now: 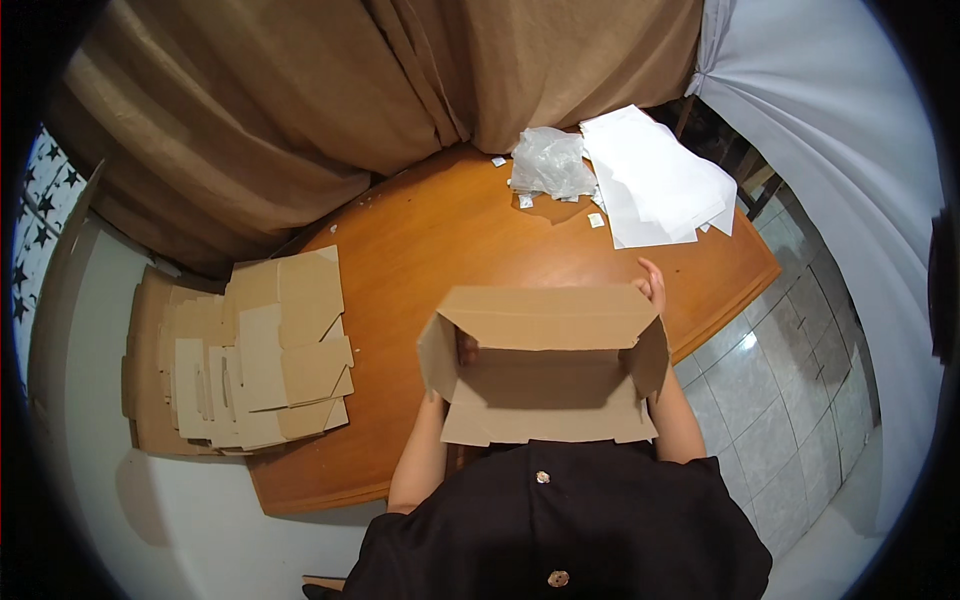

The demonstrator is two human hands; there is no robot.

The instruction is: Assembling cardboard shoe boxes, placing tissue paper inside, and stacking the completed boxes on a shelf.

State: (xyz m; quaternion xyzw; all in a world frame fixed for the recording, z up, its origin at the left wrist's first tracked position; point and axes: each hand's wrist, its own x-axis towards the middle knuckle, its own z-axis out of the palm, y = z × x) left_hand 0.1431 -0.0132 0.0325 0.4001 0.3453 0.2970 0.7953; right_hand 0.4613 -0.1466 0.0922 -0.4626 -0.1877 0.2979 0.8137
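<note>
A half-folded brown cardboard box (pixel 550 320) is up in front of my chest, its open side facing me and its flaps standing out. My left hand (pixel 467 348) is at the box's left end; a few of its fingertips show in the shadow inside, closed on the cardboard. At the right end, my right hand (pixel 652 283) supports the box from outside, its fingers curving up past the far corner. The right palm and most of the left hand are hidden by the cardboard.
Flattened cardboard boxes (pixel 290 350) lie in a pile on the left of the wooden table (pixel 420 240). At the far right are white paper sheets (pixel 660 180), a crumpled clear plastic bag (pixel 552 163) and small white pieces. A brown curtain (pixel 300 100) hangs behind the table.
</note>
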